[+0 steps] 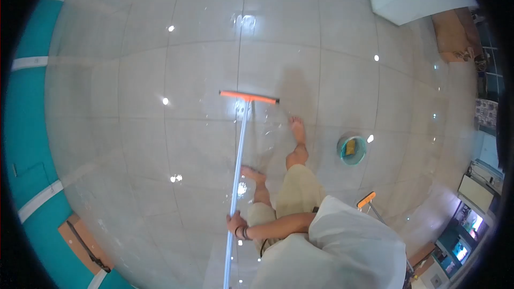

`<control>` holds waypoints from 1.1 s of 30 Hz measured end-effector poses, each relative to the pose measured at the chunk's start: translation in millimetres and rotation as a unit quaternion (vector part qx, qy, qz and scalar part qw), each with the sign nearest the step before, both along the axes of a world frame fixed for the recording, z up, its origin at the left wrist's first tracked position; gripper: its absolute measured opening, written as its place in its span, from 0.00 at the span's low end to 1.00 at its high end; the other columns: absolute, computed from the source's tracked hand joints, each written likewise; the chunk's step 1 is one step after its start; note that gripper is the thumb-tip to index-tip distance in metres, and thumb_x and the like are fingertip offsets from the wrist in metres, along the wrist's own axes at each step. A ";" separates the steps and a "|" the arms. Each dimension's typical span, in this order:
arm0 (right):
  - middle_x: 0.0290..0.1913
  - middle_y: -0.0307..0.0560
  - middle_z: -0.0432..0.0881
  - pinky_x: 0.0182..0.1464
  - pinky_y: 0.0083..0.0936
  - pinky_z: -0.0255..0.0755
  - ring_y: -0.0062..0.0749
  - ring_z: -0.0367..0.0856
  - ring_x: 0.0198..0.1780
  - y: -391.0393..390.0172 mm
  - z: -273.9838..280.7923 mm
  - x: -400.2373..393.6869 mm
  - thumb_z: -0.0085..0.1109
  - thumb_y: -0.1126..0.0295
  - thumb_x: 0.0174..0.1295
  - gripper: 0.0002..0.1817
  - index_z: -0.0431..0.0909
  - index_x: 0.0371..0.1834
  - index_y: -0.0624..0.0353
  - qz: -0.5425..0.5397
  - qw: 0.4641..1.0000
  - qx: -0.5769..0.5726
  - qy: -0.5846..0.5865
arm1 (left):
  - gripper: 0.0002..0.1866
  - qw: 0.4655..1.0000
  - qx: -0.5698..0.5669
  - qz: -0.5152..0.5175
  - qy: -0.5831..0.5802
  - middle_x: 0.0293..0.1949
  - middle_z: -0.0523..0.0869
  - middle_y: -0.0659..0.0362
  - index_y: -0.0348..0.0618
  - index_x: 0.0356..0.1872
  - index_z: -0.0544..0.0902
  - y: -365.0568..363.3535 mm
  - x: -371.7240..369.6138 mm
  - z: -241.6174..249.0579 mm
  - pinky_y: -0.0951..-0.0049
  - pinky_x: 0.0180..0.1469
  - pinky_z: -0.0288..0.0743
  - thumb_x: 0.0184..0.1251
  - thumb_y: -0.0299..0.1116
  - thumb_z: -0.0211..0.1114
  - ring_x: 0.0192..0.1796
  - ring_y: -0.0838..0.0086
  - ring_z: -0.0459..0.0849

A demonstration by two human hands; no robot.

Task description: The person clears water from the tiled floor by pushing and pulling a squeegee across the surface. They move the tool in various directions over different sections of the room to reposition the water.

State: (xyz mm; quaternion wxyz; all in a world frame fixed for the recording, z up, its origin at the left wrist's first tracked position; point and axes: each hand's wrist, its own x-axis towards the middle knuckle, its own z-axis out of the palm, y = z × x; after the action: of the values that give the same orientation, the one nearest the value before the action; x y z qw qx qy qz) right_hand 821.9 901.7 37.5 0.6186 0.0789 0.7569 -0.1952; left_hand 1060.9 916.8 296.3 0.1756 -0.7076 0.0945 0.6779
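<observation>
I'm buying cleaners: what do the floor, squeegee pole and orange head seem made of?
Floor: probably glossy ceramic tile, given the grid lines and reflections. Squeegee pole: perhaps smooth metal, from its silvery sheen. Orange head: likely matte plastic, evenly coloured.

Glare on tiles (203,75); bowed edges

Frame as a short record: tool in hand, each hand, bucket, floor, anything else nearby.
Tool: squeegee, long pale-blue pole, orange head pointing away from the person
Right hand: wrapped around the pole, dark bands at the wrist
Left hand: out of view
Feet: bare, both behind the squeegee's head
Bucket: to the right of the feet, yellow item inside, possibly a sponge
Floor: pale tiles, shiny with light reflections
Nearby: second orange-headed tool, partly hidden by the shirt
</observation>
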 end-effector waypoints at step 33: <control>0.28 0.64 0.75 0.34 0.40 0.70 0.54 0.75 0.31 63.3 -42.5 155.1 0.39 0.55 0.53 0.23 0.56 0.39 0.68 -0.023 0.998 0.008 0.061 | 0.12 0.992 -0.063 -0.082 0.066 0.12 0.66 0.67 0.40 0.36 0.70 30.3 86.4 26.4 0.85 0.10 0.55 0.54 0.37 0.53 0.12 0.85 0.64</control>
State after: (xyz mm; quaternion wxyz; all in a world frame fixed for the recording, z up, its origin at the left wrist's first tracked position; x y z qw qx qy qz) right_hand 977.0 965.0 -5.0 0.5661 0.0888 0.7928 -0.2077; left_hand 1147.4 947.1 322.7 0.1786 -0.6608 0.2065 0.6992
